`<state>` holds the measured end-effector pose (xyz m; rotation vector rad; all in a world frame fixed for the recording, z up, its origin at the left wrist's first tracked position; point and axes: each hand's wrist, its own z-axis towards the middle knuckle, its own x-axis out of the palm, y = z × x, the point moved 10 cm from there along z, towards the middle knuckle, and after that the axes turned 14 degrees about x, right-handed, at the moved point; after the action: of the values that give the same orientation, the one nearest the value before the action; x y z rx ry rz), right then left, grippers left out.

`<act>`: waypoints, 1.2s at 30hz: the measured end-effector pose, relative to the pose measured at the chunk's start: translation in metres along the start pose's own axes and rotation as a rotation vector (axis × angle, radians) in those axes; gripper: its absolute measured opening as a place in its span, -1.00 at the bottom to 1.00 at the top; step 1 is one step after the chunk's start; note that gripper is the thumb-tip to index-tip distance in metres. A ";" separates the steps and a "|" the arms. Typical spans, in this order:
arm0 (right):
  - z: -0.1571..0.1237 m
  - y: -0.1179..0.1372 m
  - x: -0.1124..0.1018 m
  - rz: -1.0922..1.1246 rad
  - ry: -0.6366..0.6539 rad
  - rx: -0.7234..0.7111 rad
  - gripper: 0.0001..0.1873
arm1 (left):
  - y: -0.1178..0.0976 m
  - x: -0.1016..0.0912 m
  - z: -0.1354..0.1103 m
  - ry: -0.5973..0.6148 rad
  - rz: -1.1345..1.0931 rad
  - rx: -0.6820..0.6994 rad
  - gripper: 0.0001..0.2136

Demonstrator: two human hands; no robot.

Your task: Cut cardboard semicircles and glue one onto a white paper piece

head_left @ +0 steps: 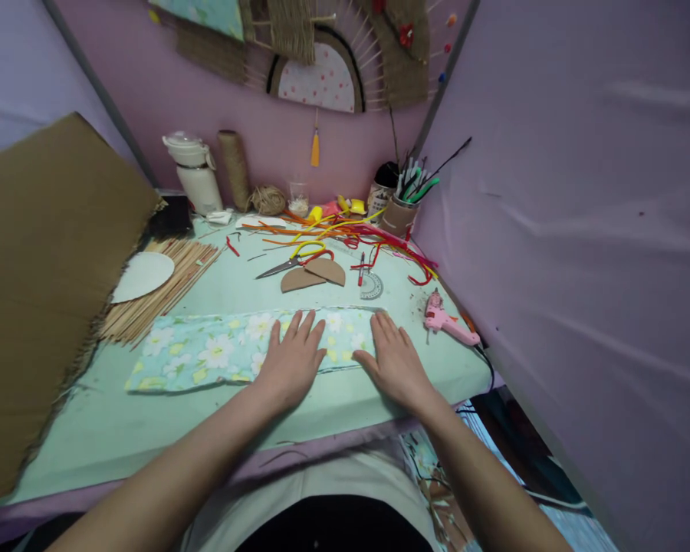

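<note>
A long strip of light blue floral fabric (207,353) lies across the table in front of me. My left hand (292,356) rests flat on its middle, fingers spread. At the strip's right end, my right hand (394,356) lies with its fingers stretched out, touching the cloth near its edge. Neither hand grips anything. Just beyond the fabric sit two brown half-round cardboard pieces (304,280), with open scissors (281,267) beside them. A clear protractor (371,286) is farther right, near a small red pen (361,270).
A pink glue gun (448,322) lies at the table's right edge, its cord hanging down. Brown cardboard (51,291) leans in at the left, by thin wooden sticks (175,287). Coloured pipe cleaners (373,234), a white bottle (196,178) and a tool-filled can (399,217) stand toward the back.
</note>
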<state>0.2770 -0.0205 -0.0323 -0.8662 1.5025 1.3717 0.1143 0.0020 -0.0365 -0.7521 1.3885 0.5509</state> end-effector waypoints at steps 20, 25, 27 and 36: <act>0.016 -0.047 -0.042 0.486 -0.110 0.228 -0.80 | 0.043 -0.024 0.059 0.051 -0.042 -0.144 -0.66; 0.014 -0.052 -0.040 0.586 -0.047 0.259 -0.77 | 0.047 -0.027 0.058 0.038 -0.054 -0.110 -0.67; 0.012 -0.054 -0.044 0.561 -0.079 0.261 -0.77 | 0.047 -0.026 0.058 0.035 -0.053 -0.095 -0.67; 0.010 -0.064 -0.044 0.490 -0.103 0.310 -0.74 | 0.046 -0.026 0.056 -0.013 -0.023 -0.041 -0.70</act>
<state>0.3529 -0.0229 -0.0136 -0.2345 1.8587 1.4394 0.1139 0.0763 -0.0163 -0.7957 1.3585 0.5666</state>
